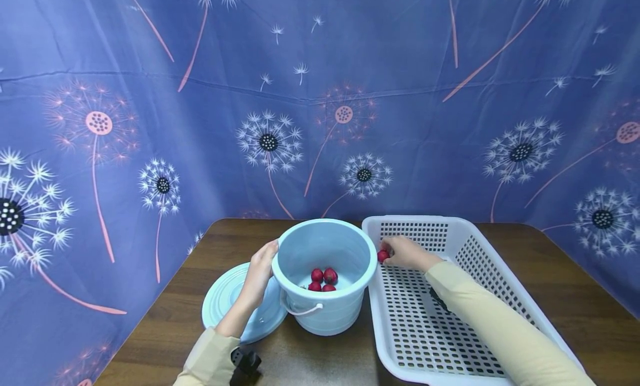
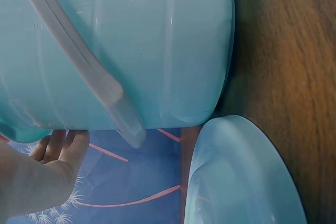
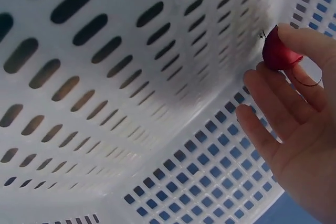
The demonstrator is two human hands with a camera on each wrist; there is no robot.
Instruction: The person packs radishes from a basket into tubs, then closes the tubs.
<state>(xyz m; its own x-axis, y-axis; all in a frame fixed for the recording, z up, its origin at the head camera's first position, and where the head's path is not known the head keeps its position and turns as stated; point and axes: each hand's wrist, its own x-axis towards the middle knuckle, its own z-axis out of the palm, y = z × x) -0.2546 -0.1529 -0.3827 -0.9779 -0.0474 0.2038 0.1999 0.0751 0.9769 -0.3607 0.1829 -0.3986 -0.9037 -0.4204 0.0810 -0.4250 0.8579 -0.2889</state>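
In the head view a light blue bucket (image 1: 320, 314) stands upright with several red radishes (image 1: 330, 275) on its floor. My left hand (image 1: 261, 269) touches the bucket's outer left side just below the rim. The left wrist view has that hand (image 2: 50, 174) with its fingertips against the bucket wall (image 2: 136, 40). My right hand (image 1: 407, 252) is inside the white plastic basket (image 1: 400, 352), near its left wall, and pinches one radish (image 1: 383, 256). Up close, the right wrist view has this radish (image 3: 279, 52) between thumb and fingers, its thin root trailing.
A round blue lid (image 1: 220, 297) lies on the brown wooden table (image 1: 165, 341), left of the bucket and partly behind my left arm. The bucket's white handle (image 1: 305, 311) hangs down at its front. Behind the table hangs a blue dandelion-patterned cloth (image 1: 425, 141).
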